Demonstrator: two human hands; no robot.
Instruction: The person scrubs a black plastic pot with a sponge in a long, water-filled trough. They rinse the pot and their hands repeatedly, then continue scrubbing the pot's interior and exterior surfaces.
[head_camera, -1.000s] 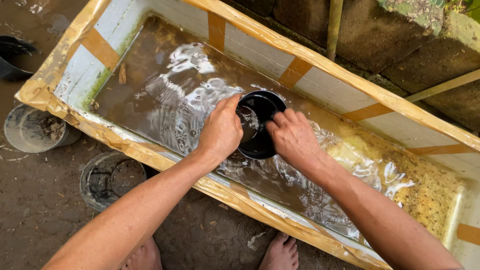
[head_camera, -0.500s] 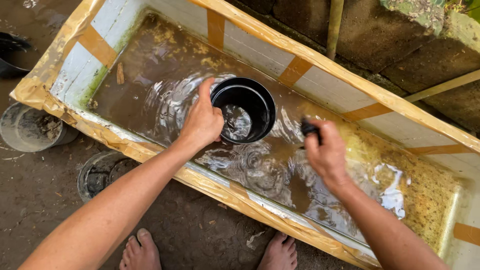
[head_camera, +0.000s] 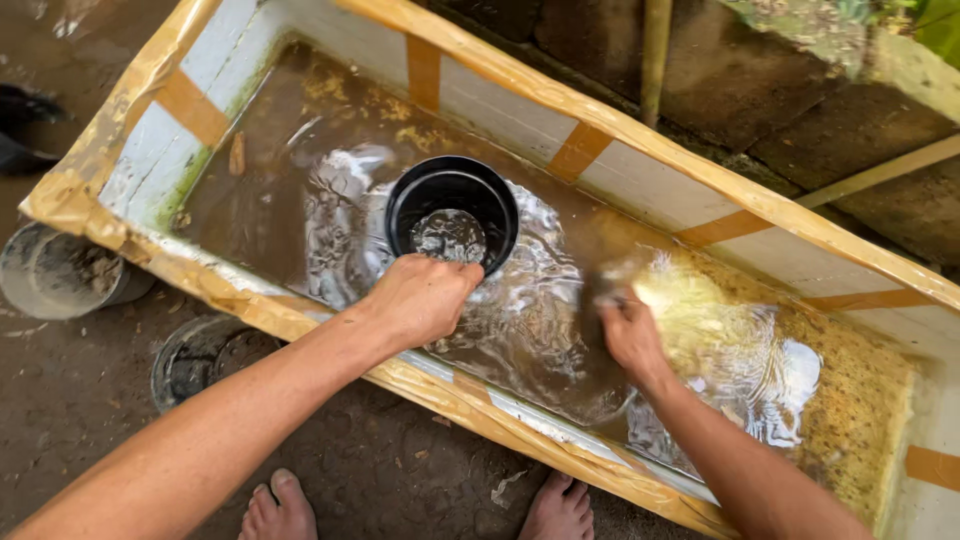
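Head view: my left hand (head_camera: 420, 297) grips the near rim of the black pot (head_camera: 452, 212), now upright in the trough (head_camera: 640, 130) water. My right hand (head_camera: 628, 335) has left it, closed on a blurred scrubber (head_camera: 603, 290); scrubbing paused, I judge.

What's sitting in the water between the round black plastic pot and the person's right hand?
Nothing solid shows: the head view has only rippling, murky brown water between the round black plastic pot and the right hand.
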